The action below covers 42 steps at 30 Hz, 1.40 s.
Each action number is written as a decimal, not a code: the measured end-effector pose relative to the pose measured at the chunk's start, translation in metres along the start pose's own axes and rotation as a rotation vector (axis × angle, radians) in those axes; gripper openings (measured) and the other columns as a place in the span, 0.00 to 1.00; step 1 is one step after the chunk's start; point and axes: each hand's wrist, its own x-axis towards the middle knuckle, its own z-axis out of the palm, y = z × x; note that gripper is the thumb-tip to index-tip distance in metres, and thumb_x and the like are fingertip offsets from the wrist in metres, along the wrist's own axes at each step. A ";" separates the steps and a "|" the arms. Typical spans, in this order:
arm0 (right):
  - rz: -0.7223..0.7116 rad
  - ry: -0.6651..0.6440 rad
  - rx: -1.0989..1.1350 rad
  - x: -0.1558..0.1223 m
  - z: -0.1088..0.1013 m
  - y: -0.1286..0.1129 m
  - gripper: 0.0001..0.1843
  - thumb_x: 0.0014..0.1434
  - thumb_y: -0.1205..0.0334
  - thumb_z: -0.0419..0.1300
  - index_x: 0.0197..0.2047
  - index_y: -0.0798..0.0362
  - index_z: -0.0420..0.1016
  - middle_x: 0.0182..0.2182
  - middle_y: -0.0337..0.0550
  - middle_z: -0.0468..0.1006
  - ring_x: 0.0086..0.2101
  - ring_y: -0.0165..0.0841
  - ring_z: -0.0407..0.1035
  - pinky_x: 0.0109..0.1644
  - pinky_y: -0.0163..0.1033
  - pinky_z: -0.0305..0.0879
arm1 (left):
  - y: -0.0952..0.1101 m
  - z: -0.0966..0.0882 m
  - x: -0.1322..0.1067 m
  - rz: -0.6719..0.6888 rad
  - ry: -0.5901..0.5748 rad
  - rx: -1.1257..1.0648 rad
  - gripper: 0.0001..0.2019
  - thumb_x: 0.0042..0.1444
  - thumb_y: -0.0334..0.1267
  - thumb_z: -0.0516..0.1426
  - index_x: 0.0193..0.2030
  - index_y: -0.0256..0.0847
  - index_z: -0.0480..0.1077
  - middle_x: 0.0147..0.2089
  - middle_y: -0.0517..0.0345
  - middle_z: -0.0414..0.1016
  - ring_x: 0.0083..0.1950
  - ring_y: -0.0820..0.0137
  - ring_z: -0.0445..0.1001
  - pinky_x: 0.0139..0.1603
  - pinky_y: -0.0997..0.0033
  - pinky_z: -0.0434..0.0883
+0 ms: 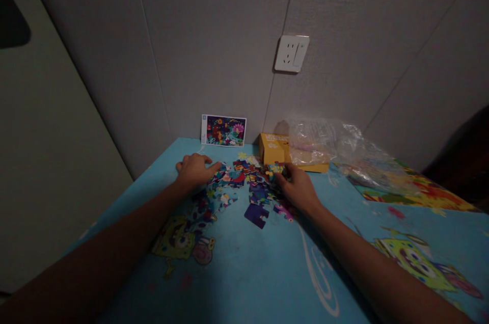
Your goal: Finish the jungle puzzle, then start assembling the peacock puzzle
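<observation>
A loose pile of jigsaw pieces [233, 177] lies on the blue cartoon-print table cover. At its left edge rests my left hand [194, 170], fingers apart, with the fingertips at the pieces and nothing visibly held. On the pile's right side, my right hand [300, 189] pinches a multicoloured jigsaw piece [274, 169] between thumb and fingers. Nearer to me lie a dark purple jigsaw piece [255, 215] and a pink-purple jigsaw piece [283, 211]. Some pieces overlap, and shadow hides those close to my left wrist.
A picture card [224, 131] leans against the wall behind the pile. Right of it stands a yellow box [274, 147], partly covered by a clear plastic bag [317, 139]. A colourful printed sheet [428, 195] lies far right. A wall socket [292, 53] sits above.
</observation>
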 end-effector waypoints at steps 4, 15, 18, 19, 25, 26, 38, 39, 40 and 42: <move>0.000 -0.015 -0.039 0.001 0.001 0.002 0.19 0.60 0.56 0.56 0.51 0.57 0.74 0.40 0.52 0.79 0.39 0.41 0.71 0.40 0.40 0.61 | -0.001 0.004 -0.003 0.103 -0.063 0.082 0.32 0.46 0.66 0.55 0.47 0.43 0.76 0.56 0.41 0.69 0.60 0.44 0.63 0.58 0.39 0.58; -0.029 -0.125 -0.112 -0.003 -0.001 -0.003 0.27 0.61 0.52 0.55 0.60 0.53 0.70 0.46 0.56 0.74 0.45 0.45 0.70 0.49 0.47 0.62 | 0.000 0.006 -0.004 0.157 -0.092 -0.076 0.21 0.46 0.55 0.61 0.42 0.43 0.73 0.46 0.51 0.75 0.54 0.52 0.68 0.56 0.50 0.62; -0.053 -0.119 -0.097 -0.005 -0.001 -0.004 0.28 0.60 0.49 0.56 0.60 0.52 0.70 0.46 0.55 0.73 0.46 0.46 0.69 0.50 0.49 0.62 | 0.001 0.006 -0.002 0.170 -0.108 -0.295 0.18 0.44 0.48 0.63 0.40 0.41 0.71 0.33 0.59 0.74 0.38 0.62 0.73 0.43 0.63 0.67; -0.062 -0.106 -0.090 -0.005 -0.001 -0.004 0.29 0.60 0.48 0.56 0.60 0.53 0.70 0.46 0.56 0.73 0.46 0.47 0.69 0.50 0.49 0.62 | 0.001 0.006 -0.002 0.181 -0.111 -0.396 0.18 0.43 0.47 0.63 0.39 0.41 0.71 0.30 0.61 0.72 0.34 0.66 0.71 0.37 0.67 0.66; -0.182 0.061 -0.022 -0.007 -0.004 -0.005 0.24 0.60 0.49 0.57 0.53 0.56 0.75 0.46 0.56 0.74 0.49 0.48 0.67 0.53 0.51 0.60 | 0.005 0.008 0.001 0.237 -0.051 -0.853 0.17 0.43 0.46 0.64 0.36 0.36 0.72 0.22 0.64 0.66 0.22 0.75 0.60 0.24 0.75 0.56; -0.227 0.083 0.003 -0.008 -0.006 -0.007 0.21 0.60 0.50 0.57 0.50 0.55 0.76 0.45 0.53 0.75 0.48 0.47 0.68 0.53 0.51 0.60 | 0.006 0.008 0.000 0.247 -0.041 -0.902 0.17 0.44 0.47 0.64 0.36 0.36 0.73 0.22 0.63 0.67 0.22 0.75 0.61 0.24 0.75 0.57; -0.590 -0.169 0.149 -0.036 -0.010 -0.048 0.10 0.60 0.55 0.62 0.31 0.51 0.74 0.27 0.37 0.76 0.34 0.34 0.68 0.50 0.45 0.54 | 0.026 0.017 -0.030 0.498 -0.275 -0.915 0.11 0.52 0.43 0.59 0.36 0.37 0.75 0.33 0.55 0.79 0.33 0.70 0.75 0.37 0.70 0.71; -0.593 -0.179 0.137 -0.036 -0.010 -0.049 0.10 0.61 0.56 0.62 0.30 0.52 0.73 0.27 0.36 0.75 0.33 0.33 0.67 0.50 0.45 0.54 | 0.026 0.016 -0.031 0.509 -0.288 -0.896 0.11 0.53 0.43 0.59 0.38 0.37 0.75 0.35 0.54 0.80 0.35 0.69 0.76 0.39 0.69 0.72; -0.595 -0.182 0.129 -0.036 -0.010 -0.048 0.10 0.62 0.57 0.60 0.30 0.52 0.73 0.26 0.36 0.75 0.33 0.33 0.67 0.51 0.45 0.53 | 0.026 0.016 -0.032 0.514 -0.301 -0.895 0.12 0.53 0.43 0.58 0.39 0.37 0.75 0.37 0.53 0.80 0.37 0.68 0.77 0.41 0.68 0.72; -0.594 -0.190 0.120 -0.035 -0.009 -0.046 0.11 0.63 0.58 0.58 0.31 0.52 0.73 0.26 0.36 0.74 0.32 0.32 0.66 0.51 0.44 0.53 | 0.027 0.014 -0.032 0.514 -0.331 -0.940 0.14 0.55 0.44 0.56 0.41 0.37 0.74 0.41 0.51 0.80 0.42 0.66 0.78 0.46 0.66 0.73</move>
